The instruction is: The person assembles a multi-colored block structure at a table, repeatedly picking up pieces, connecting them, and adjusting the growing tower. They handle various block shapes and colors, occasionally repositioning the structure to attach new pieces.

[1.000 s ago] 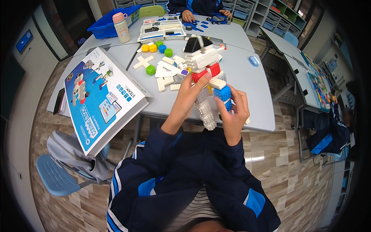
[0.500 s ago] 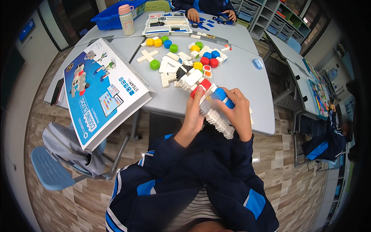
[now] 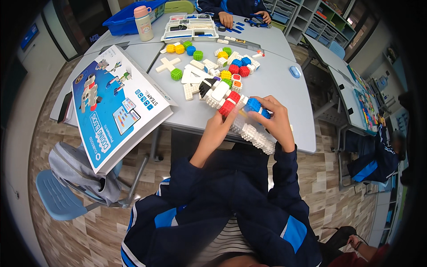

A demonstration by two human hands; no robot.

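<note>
Both my hands hold a building block model [image 3: 229,103] over the near edge of the table. It joins white, red, blue and black studded blocks, and a pale knobbly chain [image 3: 259,139] hangs toward me from it. My left hand [image 3: 215,132] is closed on the model below the red blocks, thumb on top. On the right side, my right hand [image 3: 276,119] grips the blue blocks [image 3: 255,107] between thumb and fingers. Just beyond lie loose blocks: a white cross-shaped piece [image 3: 168,65], a green block [image 3: 176,74], a yellow block [image 3: 226,75] and several others.
A large printed box [image 3: 120,111] leans at the table's left edge. Farther back stand a pink-capped bottle [image 3: 143,26], a blue bin [image 3: 122,24] and a white parts tray [image 3: 191,27]. Another person's hand [image 3: 226,19] rests near blue parts. A backpack [image 3: 84,169] is on a chair.
The model's pale end has swung slightly up and right, while its black end has moved a little left and down. Another person's arm has come into view at lower right.
</note>
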